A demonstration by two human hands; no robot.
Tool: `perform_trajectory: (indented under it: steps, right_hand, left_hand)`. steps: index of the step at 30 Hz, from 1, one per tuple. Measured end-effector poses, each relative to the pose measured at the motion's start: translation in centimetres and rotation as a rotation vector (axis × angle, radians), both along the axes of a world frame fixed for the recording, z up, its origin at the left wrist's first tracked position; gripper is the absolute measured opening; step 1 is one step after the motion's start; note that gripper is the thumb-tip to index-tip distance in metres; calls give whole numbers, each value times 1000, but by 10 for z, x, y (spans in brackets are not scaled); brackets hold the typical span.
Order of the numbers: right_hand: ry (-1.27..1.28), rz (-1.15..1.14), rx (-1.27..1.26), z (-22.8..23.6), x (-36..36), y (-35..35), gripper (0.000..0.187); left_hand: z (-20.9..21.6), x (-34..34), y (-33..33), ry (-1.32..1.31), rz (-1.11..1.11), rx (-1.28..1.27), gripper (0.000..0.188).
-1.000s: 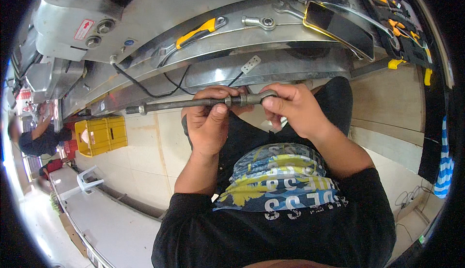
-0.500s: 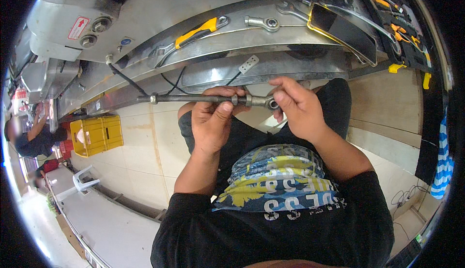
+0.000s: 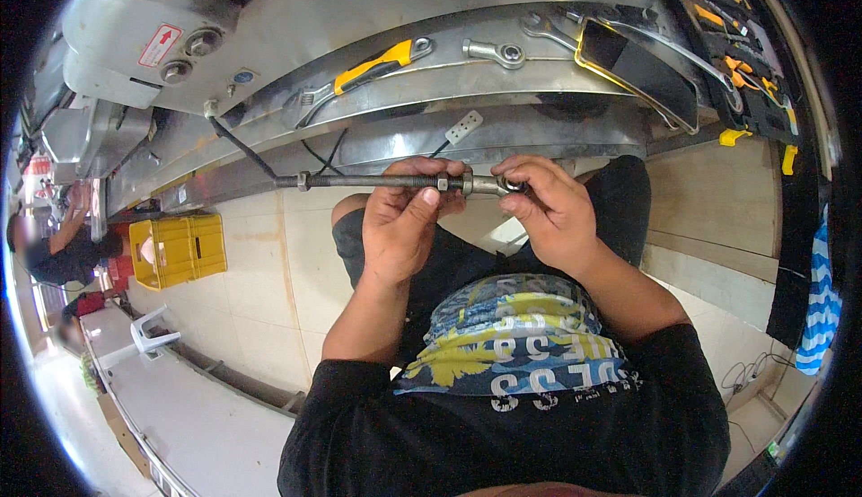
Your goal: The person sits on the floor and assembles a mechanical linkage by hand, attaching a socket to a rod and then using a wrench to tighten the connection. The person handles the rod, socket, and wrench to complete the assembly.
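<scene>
L hand (image 3: 400, 228) wraps threaded rod (image 3: 377, 181) by hex nut (image 3: 443, 182); R hand (image 3: 558, 214) pinches rod-end bearing (image 3: 487, 184), crosswise in front of lap (image 3: 456, 247). Best hold rod steady, turn bearing in line w/o forcing thds; engagement hard to see.

We see a yellow crate (image 3: 203, 250) on the tiled floor (image 3: 256, 308), a white power strip (image 3: 464, 127) and a blue-and-white striped cloth (image 3: 819, 304).
</scene>
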State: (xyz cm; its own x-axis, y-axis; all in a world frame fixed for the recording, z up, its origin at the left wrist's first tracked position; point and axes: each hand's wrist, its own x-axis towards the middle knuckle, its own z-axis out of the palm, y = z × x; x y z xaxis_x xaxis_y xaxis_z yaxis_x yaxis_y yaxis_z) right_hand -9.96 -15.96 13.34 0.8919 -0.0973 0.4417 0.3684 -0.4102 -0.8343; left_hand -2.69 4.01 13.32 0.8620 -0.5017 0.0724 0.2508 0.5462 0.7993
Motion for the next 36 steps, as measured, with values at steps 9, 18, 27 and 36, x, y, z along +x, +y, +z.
perform_trajectory:
  steps: [9, 18, 27, 36]
  right_hand:
    - [560, 266, 777, -6, -2, -19, 33]
    - [109, 84, 1, -7, -4, -11, 41]
    - [-68, 5, -229, 3, 1, -8, 38]
    - [669, 123, 677, 8, -6, -5, 40]
  left_hand:
    - [-5, -3, -2, 28, -66, -40, 22]
    - [-6, 1, 1, 59, -39, -84, 22]
    - [-7, 3, 6, 75, 15, -89, 20]
    - [-7, 0, 7, 46, 0, -53, 21]
